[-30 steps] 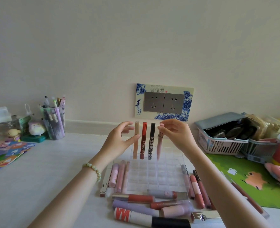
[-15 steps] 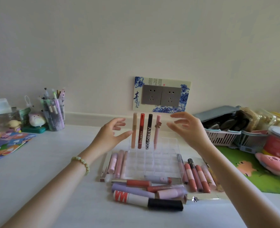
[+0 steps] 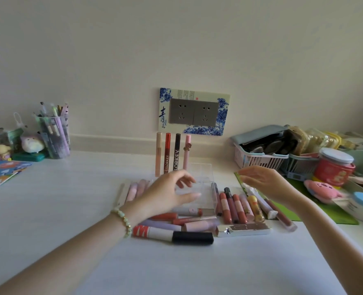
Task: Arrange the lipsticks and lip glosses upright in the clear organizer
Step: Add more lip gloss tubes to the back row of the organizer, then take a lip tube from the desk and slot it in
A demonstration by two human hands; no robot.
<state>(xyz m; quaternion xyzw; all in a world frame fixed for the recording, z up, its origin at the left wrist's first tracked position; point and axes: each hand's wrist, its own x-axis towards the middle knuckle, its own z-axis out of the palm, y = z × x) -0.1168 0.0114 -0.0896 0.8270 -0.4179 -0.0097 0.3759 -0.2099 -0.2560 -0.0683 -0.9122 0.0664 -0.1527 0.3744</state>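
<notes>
The clear organizer point(image 3: 204, 173) sits mid-table below the wall socket. Upright in its back row stand a beige tube point(image 3: 158, 153), a red tube point(image 3: 167, 152), a black tube point(image 3: 177, 152) and a pink tube point(image 3: 187, 151). My left hand point(image 3: 167, 194) hovers over the organizer's front with relaxed fingers, holding nothing. My right hand point(image 3: 261, 183) hangs open above the row of lip glosses point(image 3: 233, 206) lying to the organizer's right. More tubes lie in front, among them a white, red and black one point(image 3: 172, 234), and pink ones point(image 3: 134, 190) lie on the left.
A pen cup point(image 3: 52, 136) and small figures stand at the back left, with a colourful book point(image 3: 1, 172) nearby. On the right are a pink basket point(image 3: 259, 159), a red jar point(image 3: 333, 167), a pink plush point(image 3: 323, 188) and a green mat point(image 3: 329, 211).
Both hands let go of the upright tubes and came down and towards me. The left now hovers over the organizer's front, the right over the glosses on the right.
</notes>
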